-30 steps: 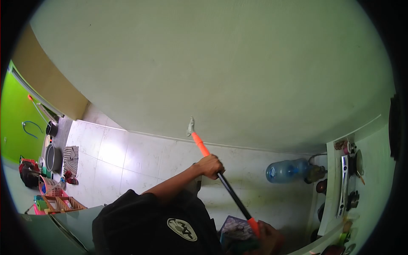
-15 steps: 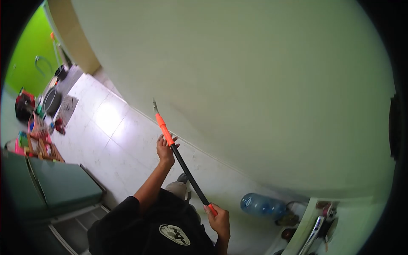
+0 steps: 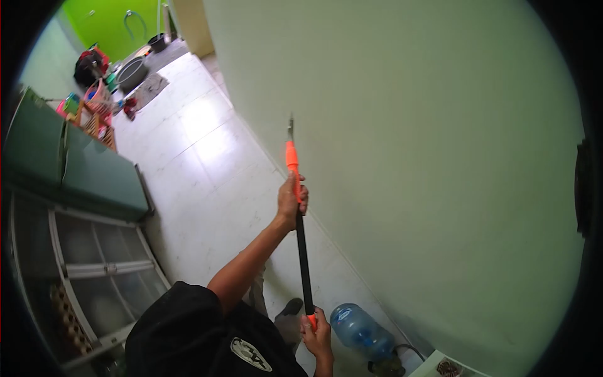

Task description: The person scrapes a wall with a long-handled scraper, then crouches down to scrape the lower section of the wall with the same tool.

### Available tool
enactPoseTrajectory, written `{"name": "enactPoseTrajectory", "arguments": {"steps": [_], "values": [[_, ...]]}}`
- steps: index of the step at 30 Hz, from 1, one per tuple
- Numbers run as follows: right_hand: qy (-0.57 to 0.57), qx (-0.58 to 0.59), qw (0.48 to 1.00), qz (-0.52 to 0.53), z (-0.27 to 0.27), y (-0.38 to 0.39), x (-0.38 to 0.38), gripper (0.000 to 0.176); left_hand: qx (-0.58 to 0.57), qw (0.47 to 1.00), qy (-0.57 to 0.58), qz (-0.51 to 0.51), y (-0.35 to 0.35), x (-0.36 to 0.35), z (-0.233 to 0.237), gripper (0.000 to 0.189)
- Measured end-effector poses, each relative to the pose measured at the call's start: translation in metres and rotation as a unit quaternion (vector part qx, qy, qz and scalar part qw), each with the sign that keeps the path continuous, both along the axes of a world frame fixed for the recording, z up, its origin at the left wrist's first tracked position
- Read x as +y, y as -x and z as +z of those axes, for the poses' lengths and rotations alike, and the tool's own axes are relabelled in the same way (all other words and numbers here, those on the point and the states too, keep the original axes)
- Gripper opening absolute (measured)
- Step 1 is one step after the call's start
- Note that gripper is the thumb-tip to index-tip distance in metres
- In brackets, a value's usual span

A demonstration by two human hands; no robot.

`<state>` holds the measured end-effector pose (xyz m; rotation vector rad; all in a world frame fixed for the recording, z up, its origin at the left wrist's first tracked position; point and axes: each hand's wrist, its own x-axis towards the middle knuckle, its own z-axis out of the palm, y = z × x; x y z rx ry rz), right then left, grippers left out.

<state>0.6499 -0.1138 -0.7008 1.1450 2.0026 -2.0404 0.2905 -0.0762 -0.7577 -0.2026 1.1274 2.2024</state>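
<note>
A long-handled tool (image 3: pixel 304 264) with a black shaft, orange sections at both ends and a thin metal tip stands slantwise before me, tip away from my body. My left hand (image 3: pixel 291 200) is wrapped round the tool where the upper orange section meets the black shaft. At the lower end, my right hand (image 3: pixel 318 337) closes on the short orange grip. The exact kind of the metal tip I cannot tell.
A plain green wall (image 3: pixel 408 157) rises along my right. A blue water jug (image 3: pixel 361 330) lies on the floor near my right hand. To the left stand a green fridge (image 3: pixel 107 166) and a glass-doored cabinet (image 3: pixel 103 270). A grey basin (image 3: pixel 132 74) sits farther off.
My view has swung left, so the scene shifts right. The tool has turned more upright, and my left hand now wraps it more fully, higher on the orange section.
</note>
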Motion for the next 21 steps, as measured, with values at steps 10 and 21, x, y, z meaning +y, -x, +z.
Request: {"name": "enactPoseTrajectory", "arguments": {"steps": [10, 21], "values": [[0.082, 0.029, 0.991, -0.103, -0.033, -0.132, -0.029, 0.024, -0.009, 0.996, -0.004, -0.086, -0.145, 0.033, -0.02, 0.05], [-0.063, 0.042, 0.991, -0.107, -0.081, -0.132, -0.035, 0.052, 0.008, 0.994, 0.013, -0.112, -0.145, 0.046, -0.04, 0.053]]}}
